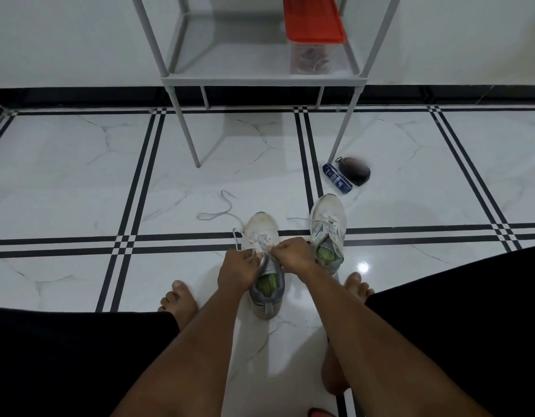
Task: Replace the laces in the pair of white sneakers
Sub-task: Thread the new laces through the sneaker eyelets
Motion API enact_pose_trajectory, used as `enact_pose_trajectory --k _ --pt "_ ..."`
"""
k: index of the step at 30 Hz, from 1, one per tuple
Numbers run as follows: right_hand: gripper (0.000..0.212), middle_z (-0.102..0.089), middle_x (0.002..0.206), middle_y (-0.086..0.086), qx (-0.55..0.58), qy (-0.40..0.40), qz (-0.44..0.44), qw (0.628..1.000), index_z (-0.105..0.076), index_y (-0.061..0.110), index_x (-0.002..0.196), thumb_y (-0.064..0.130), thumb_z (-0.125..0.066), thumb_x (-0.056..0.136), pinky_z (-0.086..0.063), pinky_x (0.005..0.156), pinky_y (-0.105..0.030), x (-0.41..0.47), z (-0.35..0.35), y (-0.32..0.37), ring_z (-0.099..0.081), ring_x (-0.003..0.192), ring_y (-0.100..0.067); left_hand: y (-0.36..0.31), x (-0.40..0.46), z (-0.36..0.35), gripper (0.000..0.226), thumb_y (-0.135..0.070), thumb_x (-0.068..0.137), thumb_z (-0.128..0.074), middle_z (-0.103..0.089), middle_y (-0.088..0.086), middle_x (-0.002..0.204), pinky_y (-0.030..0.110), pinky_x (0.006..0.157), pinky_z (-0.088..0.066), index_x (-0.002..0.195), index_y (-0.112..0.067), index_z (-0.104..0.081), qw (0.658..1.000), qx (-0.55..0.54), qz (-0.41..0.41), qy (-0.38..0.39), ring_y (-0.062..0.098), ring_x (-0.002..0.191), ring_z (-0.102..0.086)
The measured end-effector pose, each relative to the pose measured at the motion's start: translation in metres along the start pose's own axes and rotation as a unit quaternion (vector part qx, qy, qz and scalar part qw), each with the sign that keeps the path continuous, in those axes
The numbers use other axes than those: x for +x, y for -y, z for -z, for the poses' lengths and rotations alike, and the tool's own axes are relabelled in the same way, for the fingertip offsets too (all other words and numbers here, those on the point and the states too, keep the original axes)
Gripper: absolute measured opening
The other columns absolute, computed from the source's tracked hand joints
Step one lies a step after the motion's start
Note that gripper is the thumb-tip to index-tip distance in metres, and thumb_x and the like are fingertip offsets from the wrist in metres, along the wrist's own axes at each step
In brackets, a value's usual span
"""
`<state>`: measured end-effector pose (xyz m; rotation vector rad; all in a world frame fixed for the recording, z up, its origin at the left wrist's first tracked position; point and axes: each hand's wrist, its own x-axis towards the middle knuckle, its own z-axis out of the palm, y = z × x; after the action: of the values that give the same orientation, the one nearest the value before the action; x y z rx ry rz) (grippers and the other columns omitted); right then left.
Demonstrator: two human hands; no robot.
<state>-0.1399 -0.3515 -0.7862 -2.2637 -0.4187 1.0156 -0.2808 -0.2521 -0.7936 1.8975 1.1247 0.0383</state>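
Note:
Two white sneakers with grey trim and green insoles stand on the tiled floor, toes pointing away from me. On the left sneaker (pixel 261 227) both hands work at the tongue. My left hand (pixel 237 270) has its fingers curled at the upper eyelets, holding the lace and the shoe's collar. My right hand (pixel 292 252) pinches the lace just above the tongue. That white lace (pixel 218 213) trails loose across the floor to the left of the toe. The right sneaker (pixel 328 224) stands apart, laced, with loose ends lying on the floor.
A grey metal shelf unit (pixel 260 76) stands ahead, holding a clear box with a red lid (pixel 313 25). A blue tube (pixel 337 178) and a dark round object (pixel 355 171) lie by its right leg. My bare feet and knees flank the shoes.

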Motion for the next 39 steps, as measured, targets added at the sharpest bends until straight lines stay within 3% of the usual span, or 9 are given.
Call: enact_pose_trajectory --k 3,6,10,12,15,22,30,37,39 --pt "0.023 -0.075 0.078 -0.013 -0.092 -0.033 0.064 0.993 -0.077 0.003 0.074 0.023 -0.073 0.085 -0.059 0.067 -0.039 0.004 -0.003 0.002 -0.073 0.078 -0.031 0.002 0.001 -0.001 0.037 -0.038 0.098 -0.069 -0.076 0.017 0.112 0.038 0.093 -0.054 0.107 -0.003 -0.078 1.0 -0.003 0.01 0.01 0.031 0.108 -0.07" --pt "0.019 -0.076 0.087 -0.009 0.139 0.047 0.007 0.989 -0.079 0.0 0.089 0.019 -0.076 0.087 -0.047 0.064 -0.031 0.004 0.017 0.02 -0.068 0.072 -0.024 0.003 0.002 0.0 0.039 -0.05 0.094 -0.068 -0.076 0.01 0.11 0.042 0.094 -0.057 0.104 -0.014 -0.08 0.999 0.019 0.021 0.016 0.03 0.105 -0.071" --pt "0.01 -0.07 0.099 0.004 0.545 0.21 -0.001 0.812 -0.075 0.017 0.102 0.026 -0.074 0.098 -0.05 0.076 -0.031 -0.005 0.067 0.058 -0.063 0.082 -0.014 0.004 0.003 -0.002 0.048 -0.064 0.089 -0.062 -0.072 0.004 0.122 0.044 0.098 -0.056 0.114 -0.025 -0.078 0.998 0.044 0.028 0.021 0.029 0.113 -0.069" --pt "0.019 -0.073 0.107 0.004 0.468 0.135 -0.014 0.873 -0.074 0.017 0.106 0.034 -0.075 0.098 -0.055 0.078 -0.032 0.003 0.073 0.062 -0.066 0.09 -0.016 0.007 0.004 -0.003 0.047 -0.065 0.089 -0.06 -0.074 0.003 0.114 0.045 0.094 -0.058 0.109 -0.027 -0.078 0.998 0.052 0.027 0.02 0.028 0.106 -0.071" --pt "0.049 -0.074 0.092 -0.007 0.047 0.007 -0.052 0.998 -0.069 0.008 0.089 0.056 -0.077 0.091 -0.062 0.07 -0.036 0.011 0.044 0.038 -0.073 0.081 -0.022 0.008 0.004 -0.004 0.04 -0.061 0.09 -0.061 -0.075 0.001 0.099 0.045 0.088 -0.059 0.099 -0.027 -0.079 0.998 0.049 0.025 0.016 0.026 0.095 -0.071" --pt "0.027 -0.075 0.076 -0.002 -0.055 -0.034 0.046 0.997 -0.075 0.004 0.074 0.027 -0.072 0.087 -0.061 0.079 -0.045 0.008 -0.008 -0.008 -0.071 0.076 -0.02 0.013 0.009 -0.008 0.055 -0.07 0.085 -0.054 -0.074 0.003 0.105 0.042 0.084 -0.059 0.107 -0.026 -0.078 0.996 0.085 0.026 0.009 0.025 0.096 -0.07" --pt "0.011 -0.073 0.1 0.004 0.328 0.102 0.063 0.937 -0.079 0.018 0.095 0.028 -0.083 0.091 -0.045 0.068 -0.027 -0.007 0.055 0.076 -0.054 0.078 -0.012 0.014 0.008 -0.011 0.057 -0.073 0.092 -0.053 -0.065 0.003 0.124 0.041 0.093 -0.055 0.127 -0.031 -0.07 0.987 0.152 0.048 0.018 0.029 0.112 -0.067" --pt "0.023 -0.08 0.107 0.008 0.213 0.118 0.066 0.968 -0.085 0.02 0.103 0.037 -0.081 0.088 -0.044 0.071 -0.03 -0.028 0.081 0.102 -0.053 0.081 -0.015 -0.012 0.009 0.008 0.045 -0.065 0.088 -0.059 -0.072 -0.001 0.108 0.034 0.083 -0.056 0.103 -0.026 -0.075 0.981 0.182 0.06 -0.008 0.024 0.099 -0.07" --pt "0.028 -0.079 0.101 0.006 0.229 0.13 0.078 0.961 -0.084 0.019 0.106 0.043 -0.078 0.093 -0.04 0.064 -0.026 -0.035 0.085 0.11 -0.048 0.073 -0.013 -0.035 0.016 0.021 0.044 -0.053 0.1 -0.05 -0.076 0.004 0.11 0.036 0.087 -0.055 0.104 -0.018 -0.076 0.994 0.059 0.097 -0.009 0.027 0.099 -0.069"
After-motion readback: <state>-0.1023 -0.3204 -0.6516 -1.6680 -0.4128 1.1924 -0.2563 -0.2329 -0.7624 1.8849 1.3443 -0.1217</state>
